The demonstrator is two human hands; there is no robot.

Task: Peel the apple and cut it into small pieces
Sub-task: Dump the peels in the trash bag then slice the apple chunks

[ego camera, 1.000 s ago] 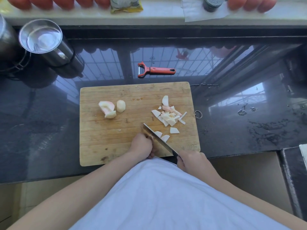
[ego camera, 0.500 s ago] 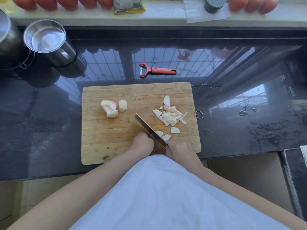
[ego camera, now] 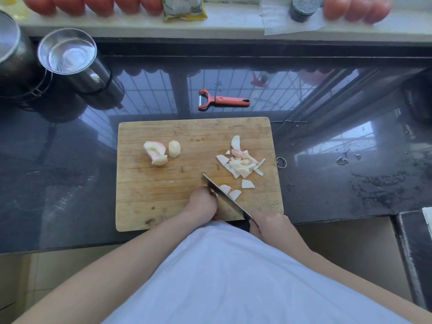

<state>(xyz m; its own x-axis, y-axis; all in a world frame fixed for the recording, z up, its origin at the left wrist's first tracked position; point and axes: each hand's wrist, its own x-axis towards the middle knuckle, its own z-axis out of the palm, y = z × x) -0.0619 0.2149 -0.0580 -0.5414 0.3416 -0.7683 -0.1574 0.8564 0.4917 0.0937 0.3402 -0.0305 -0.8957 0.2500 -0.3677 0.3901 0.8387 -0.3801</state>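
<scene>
A wooden cutting board point(ego camera: 163, 195) lies on the dark counter. My right hand point(ego camera: 271, 224) grips the handle of a knife point(ego camera: 224, 198) whose blade slants across the board's near edge. My left hand point(ego camera: 202, 203) is curled over an apple piece just left of the blade; the piece itself is hidden. Two fresh slices point(ego camera: 230, 191) lie right of the blade. A pile of small cut pieces point(ego camera: 240, 162) sits at the board's right. Peeled apple chunks point(ego camera: 161, 152) rest at the left.
A red peeler point(ego camera: 222, 100) lies on the counter behind the board. Steel cups point(ego camera: 70, 57) stand at the back left. Tomatoes, a packet and a dark jar line the far ledge. The counter's front edge runs under my arms.
The knife went forward half a second ago with my right hand near my left, then drew back to the right. My left hand stays in the same place on the board.
</scene>
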